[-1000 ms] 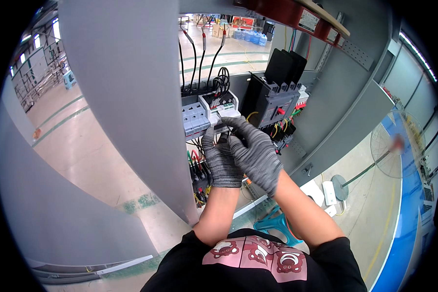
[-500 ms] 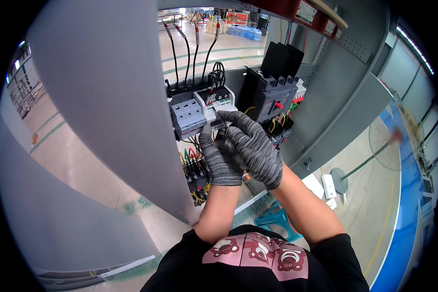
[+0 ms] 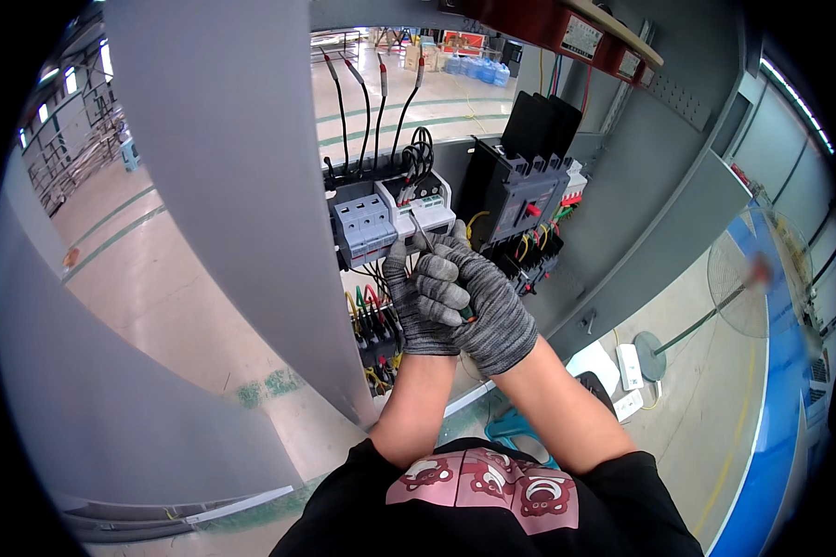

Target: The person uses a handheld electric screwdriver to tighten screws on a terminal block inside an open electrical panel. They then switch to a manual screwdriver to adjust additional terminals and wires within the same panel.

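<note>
In gloved fingers, my right hand grips a screwdriver; its thin shaft slants up to the front of a white DIN-rail module. Tight beside it, my left hand reaches up to the module's lower edge with one finger straight and the others bent. The right hand hides most of those fingers and whatever they pinch. A grey circuit breaker block adjoins the module on the left. Black wires loop above the module.
A large moulded-case breaker stands to the right, with coloured wires below. The grey cabinet panel rises at left. Red busbar supports cross the top. A teal stool and a pedestal fan stand on the floor.
My right hand has turned and drawn slightly down; its curled fingers and the screwdriver handle now show. The left hand stays nearly in place. The view has shifted slightly.
</note>
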`<state>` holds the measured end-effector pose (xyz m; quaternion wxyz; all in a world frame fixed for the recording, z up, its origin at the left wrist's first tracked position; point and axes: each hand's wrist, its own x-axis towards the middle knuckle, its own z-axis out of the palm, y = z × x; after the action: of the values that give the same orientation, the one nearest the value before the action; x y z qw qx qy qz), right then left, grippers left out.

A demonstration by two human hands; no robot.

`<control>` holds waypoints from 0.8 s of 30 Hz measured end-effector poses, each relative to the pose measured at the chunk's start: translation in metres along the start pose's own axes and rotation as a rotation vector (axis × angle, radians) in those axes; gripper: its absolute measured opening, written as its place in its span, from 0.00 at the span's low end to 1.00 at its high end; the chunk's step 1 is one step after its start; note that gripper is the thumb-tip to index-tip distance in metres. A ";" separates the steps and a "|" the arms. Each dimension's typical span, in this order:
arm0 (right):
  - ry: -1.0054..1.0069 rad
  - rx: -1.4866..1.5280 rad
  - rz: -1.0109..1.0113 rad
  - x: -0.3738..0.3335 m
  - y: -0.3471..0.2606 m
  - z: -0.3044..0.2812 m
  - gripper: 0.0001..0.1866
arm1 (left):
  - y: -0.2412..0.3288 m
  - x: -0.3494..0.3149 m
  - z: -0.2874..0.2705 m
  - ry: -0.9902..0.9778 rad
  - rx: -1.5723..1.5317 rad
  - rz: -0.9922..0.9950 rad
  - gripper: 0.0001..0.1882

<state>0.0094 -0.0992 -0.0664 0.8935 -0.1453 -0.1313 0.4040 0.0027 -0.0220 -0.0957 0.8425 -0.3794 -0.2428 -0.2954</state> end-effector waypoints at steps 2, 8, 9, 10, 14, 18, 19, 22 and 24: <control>0.006 -0.002 0.019 -0.001 0.001 0.003 0.07 | -0.004 0.001 0.005 0.049 -0.147 0.004 0.24; 0.223 -0.403 0.023 -0.022 -0.015 0.033 0.08 | -0.003 -0.004 -0.008 0.133 0.680 0.312 0.21; 0.227 -0.451 0.013 -0.023 -0.018 0.031 0.07 | -0.007 -0.003 -0.009 0.159 0.693 0.328 0.24; 0.229 -0.497 0.006 -0.024 -0.019 0.029 0.07 | -0.011 -0.003 -0.008 0.186 0.709 0.346 0.28; 0.170 -0.544 0.055 -0.020 -0.030 0.021 0.06 | -0.005 -0.013 -0.012 0.207 0.806 0.256 0.33; 0.168 -0.511 0.010 -0.021 -0.026 0.025 0.03 | -0.014 -0.007 -0.003 0.277 0.884 0.336 0.21; 0.177 -0.502 -0.019 -0.021 -0.025 0.028 0.03 | -0.013 -0.003 0.002 0.381 0.950 0.399 0.18; 0.174 -0.445 0.019 -0.019 -0.026 0.023 0.03 | -0.021 0.011 0.007 0.583 1.007 0.663 0.15; 0.195 -0.674 -0.082 -0.024 -0.028 0.027 0.11 | -0.027 0.022 0.005 0.683 0.982 0.851 0.15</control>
<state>0.0041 -0.1310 -0.0343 0.8191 -0.4647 -0.1770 0.2859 -0.0014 -0.0393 -0.0656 0.9859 0.0935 0.0972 0.0986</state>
